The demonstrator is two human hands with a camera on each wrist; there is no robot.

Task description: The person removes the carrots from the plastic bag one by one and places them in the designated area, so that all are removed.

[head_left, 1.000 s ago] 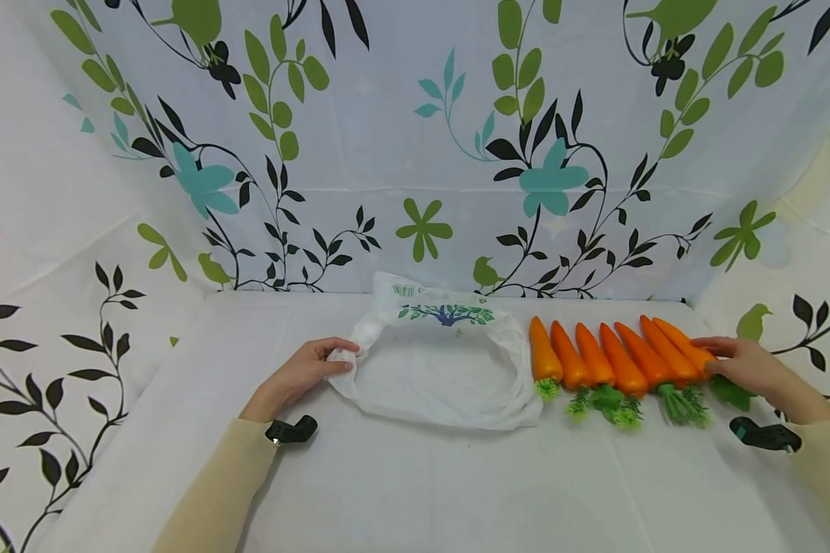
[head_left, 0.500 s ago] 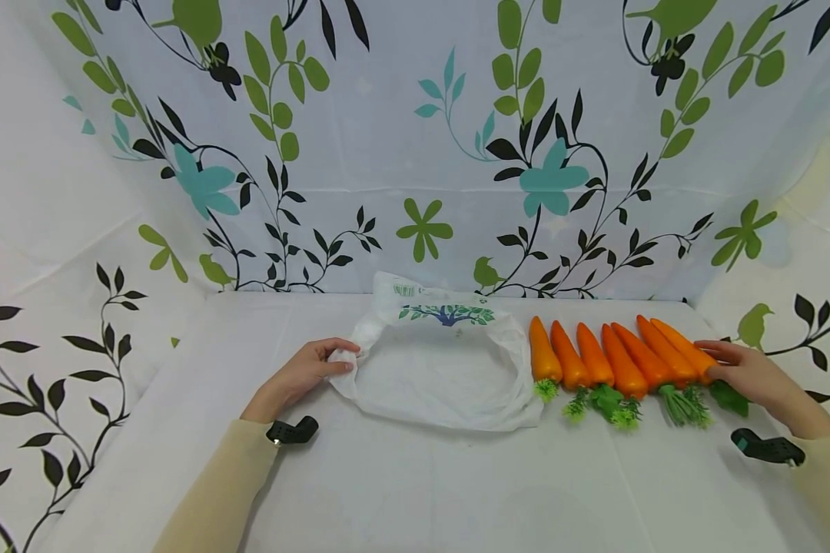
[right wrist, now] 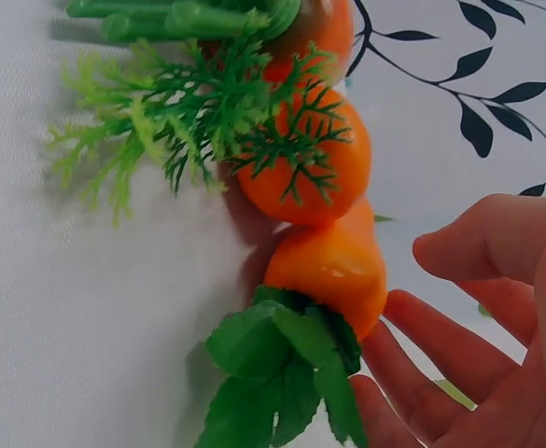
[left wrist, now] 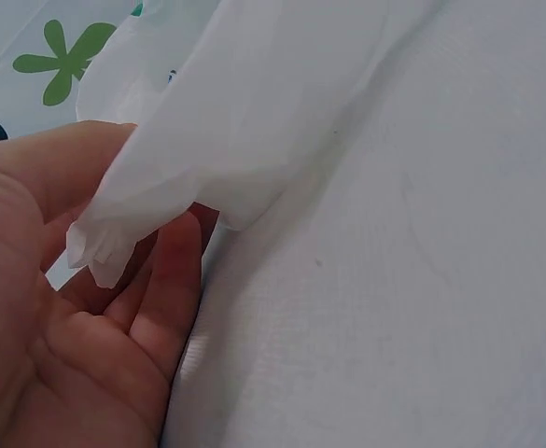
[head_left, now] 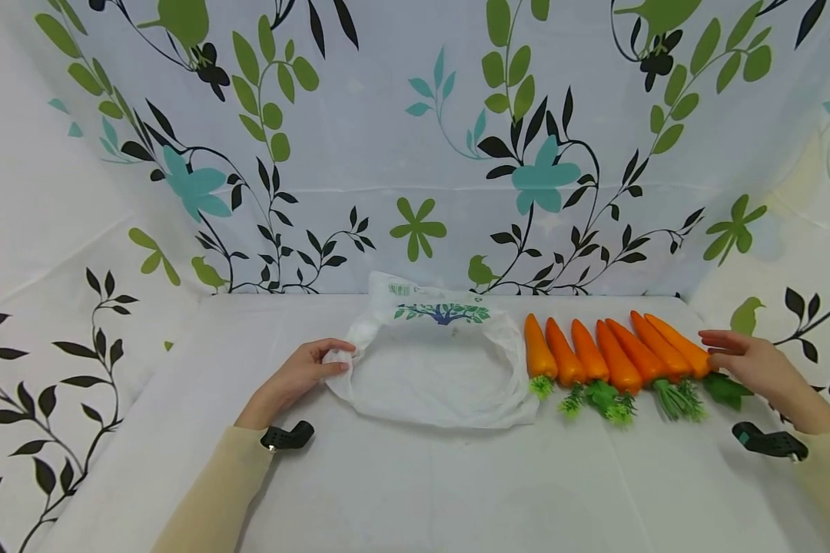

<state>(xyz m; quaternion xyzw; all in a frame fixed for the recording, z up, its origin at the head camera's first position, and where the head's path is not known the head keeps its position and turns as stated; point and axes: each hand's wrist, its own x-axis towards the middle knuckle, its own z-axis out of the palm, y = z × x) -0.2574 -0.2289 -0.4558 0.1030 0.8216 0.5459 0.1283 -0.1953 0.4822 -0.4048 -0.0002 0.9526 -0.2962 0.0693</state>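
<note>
A white plastic bag (head_left: 422, 411) with a printed tree lies mid-table, its mouth spread wide. At its left edge my left hand (head_left: 300, 378) grips the gathered plastic; in the left wrist view the bag (left wrist: 245, 121) passes between thumb and curled fingers. Several orange toy carrots (head_left: 619, 357) lie in a slanted row just right of the bag, green tops toward me. My right hand (head_left: 764, 372) is beside the rightmost carrot (right wrist: 333, 266), fingers loosely spread and thumb apart. Its fingertips are at the carrot's side; whether they touch cannot be told.
A white cloth covers the table (head_left: 415, 491). Behind it hangs a leaf-patterned curtain (head_left: 360, 177), which continues down both sides. A black wrist strap device (head_left: 287, 436) is worn on each arm.
My right hand has eased slightly right, away from the rightmost carrot, and its fingers have loosened. The left hand and bag stay put. The head view has shifted a little.
</note>
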